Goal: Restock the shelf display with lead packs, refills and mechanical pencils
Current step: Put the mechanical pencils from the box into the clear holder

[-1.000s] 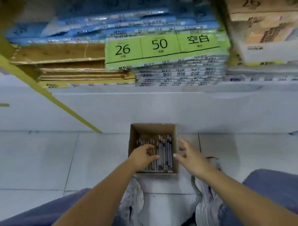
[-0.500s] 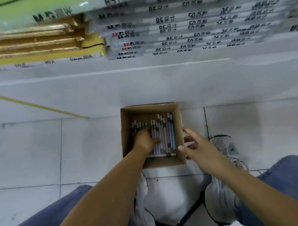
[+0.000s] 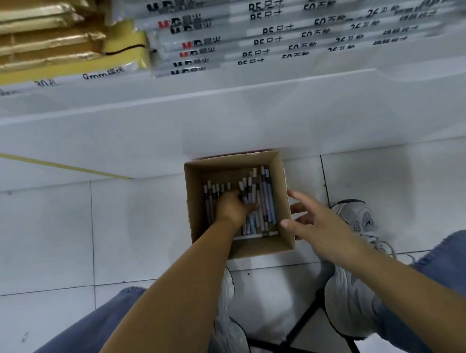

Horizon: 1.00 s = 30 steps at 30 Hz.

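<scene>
A small open cardboard box [image 3: 266, 251] sits on the tiled floor against the base of the white shelf. It holds several mechanical pencils [image 3: 265, 201] in grey, lilac and blue, lying lengthwise. My left hand [image 3: 232, 207] is inside the box, fingers curled down into the pile and closed around some pencils. My right hand [image 3: 318, 225] hovers just outside the box's right wall with its fingers spread and holds nothing.
Above the box runs the white shelf base [image 3: 229, 117]. On the shelf lie stacked clear-wrapped paper packs [image 3: 259, 38] and gold and yellow packs [image 3: 45, 40]. My grey shoes [image 3: 358, 219] and black stool legs [image 3: 299, 334] are close to the box.
The view has tilted down and closer to the box. My left hand has gone deeper into the pencils and curled around them. My right hand stays open beside the box.
</scene>
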Tool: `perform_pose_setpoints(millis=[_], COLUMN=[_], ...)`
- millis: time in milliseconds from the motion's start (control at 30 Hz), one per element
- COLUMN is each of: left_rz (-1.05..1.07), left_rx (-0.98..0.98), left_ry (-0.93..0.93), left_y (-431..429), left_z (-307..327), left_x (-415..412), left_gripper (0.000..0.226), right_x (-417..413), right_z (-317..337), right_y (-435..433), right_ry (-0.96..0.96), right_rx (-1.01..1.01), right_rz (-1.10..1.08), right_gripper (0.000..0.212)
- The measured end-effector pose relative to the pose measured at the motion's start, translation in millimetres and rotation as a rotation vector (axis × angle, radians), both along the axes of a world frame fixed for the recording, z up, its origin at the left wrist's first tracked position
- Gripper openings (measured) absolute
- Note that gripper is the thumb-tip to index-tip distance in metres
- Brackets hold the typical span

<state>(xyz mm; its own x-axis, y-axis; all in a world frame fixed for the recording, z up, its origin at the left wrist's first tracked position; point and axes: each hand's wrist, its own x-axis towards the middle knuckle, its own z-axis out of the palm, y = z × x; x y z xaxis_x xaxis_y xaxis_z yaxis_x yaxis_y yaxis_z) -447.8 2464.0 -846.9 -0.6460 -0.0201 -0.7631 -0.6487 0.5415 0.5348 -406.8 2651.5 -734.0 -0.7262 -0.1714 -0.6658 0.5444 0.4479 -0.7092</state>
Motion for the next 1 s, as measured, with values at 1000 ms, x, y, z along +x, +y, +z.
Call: perform_pose_setpoints(millis=[1000], left_rz=[0.186], left_rx=[0.309], left_ry=[-0.243], left_y=[20], left_z=[4], left_x=[-10], left_gripper=[0.044], right_x=[0], right_z=[1], right_y=[2], right_ry=[-0.006], right_rx=[-0.113], right_rz=[-0.074], right_gripper=[0.055])
